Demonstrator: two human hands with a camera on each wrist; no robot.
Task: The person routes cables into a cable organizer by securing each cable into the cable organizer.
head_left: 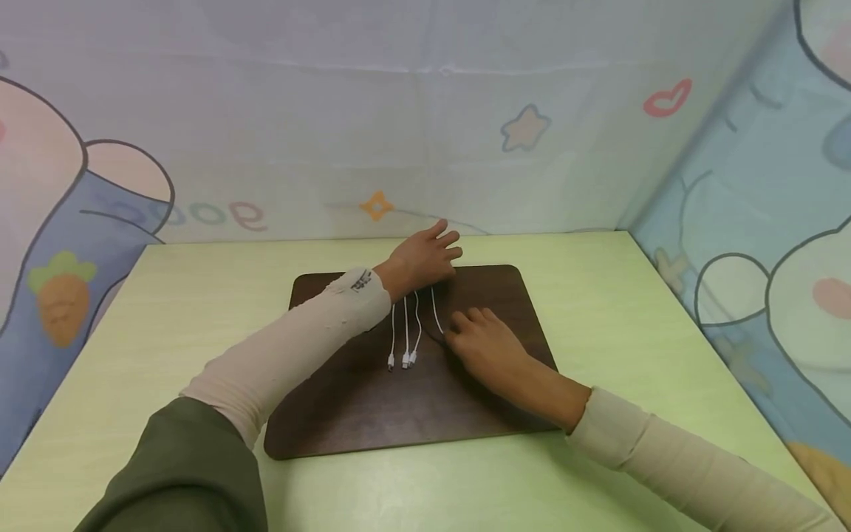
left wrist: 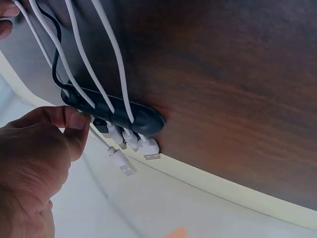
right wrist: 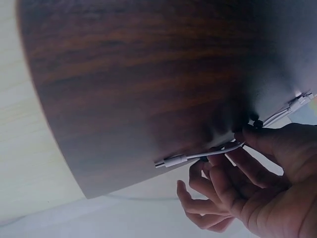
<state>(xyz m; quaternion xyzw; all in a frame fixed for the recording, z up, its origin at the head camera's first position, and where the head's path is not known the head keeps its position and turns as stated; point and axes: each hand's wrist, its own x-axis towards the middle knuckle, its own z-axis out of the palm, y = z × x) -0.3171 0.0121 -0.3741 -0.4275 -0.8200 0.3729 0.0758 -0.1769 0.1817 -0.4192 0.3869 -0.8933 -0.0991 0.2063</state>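
Observation:
A black cable clip [left wrist: 141, 119] lies near the far edge of a dark wooden board [head_left: 372, 414]. White USB cables [left wrist: 119, 54] and a thin black cable [left wrist: 57, 37] pass through it. At one end of the clip, my left hand [head_left: 425, 258] pinches a white cable between thumb and forefinger; its USB plug [left wrist: 121, 162] hangs past the clip. My right hand [head_left: 488, 347] holds a white cable [head_left: 435, 309] nearer to me, right of the other cables. A white plug [right wrist: 174, 161] sticks out beside that hand's fingers in the right wrist view.
Three white connectors [head_left: 406, 360] lie on the board's middle, pointing towards me. The board rests on a pale table [head_left: 346, 495]. Behind stands a wall sheet [head_left: 299, 111] with cartoon prints, and another printed sheet [head_left: 751, 192] rises at the right.

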